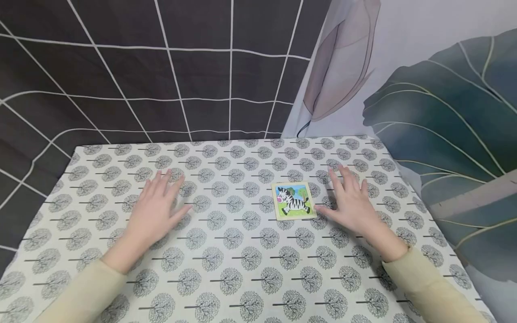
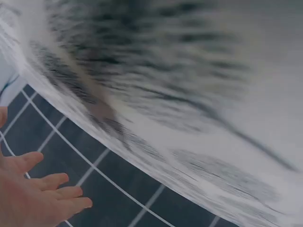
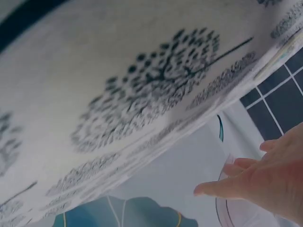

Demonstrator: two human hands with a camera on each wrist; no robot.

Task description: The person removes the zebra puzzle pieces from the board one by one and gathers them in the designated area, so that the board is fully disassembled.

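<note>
A square wooden-edged picture board with a zebra on it (image 1: 295,200) lies flat on the table, right of the middle in the head view. Just to its right is my right hand (image 1: 350,199), fingers spread, its thumb tip close to the board's right edge; whether they touch I cannot tell. My left hand (image 1: 156,208) is over the left part of the table with its fingers spread and nothing in it. In the left wrist view the left hand (image 2: 42,194) shows with its fingers extended. The right wrist view shows the right hand (image 3: 265,177), likewise holding nothing.
A white cloth printed with grey trees (image 1: 230,278) covers the table. Behind it hangs a dark cloth with a white grid (image 1: 202,72). A pale curtain with large leaves (image 1: 436,116) hangs at the right. A thin dark cord (image 1: 303,129) shows at the back edge.
</note>
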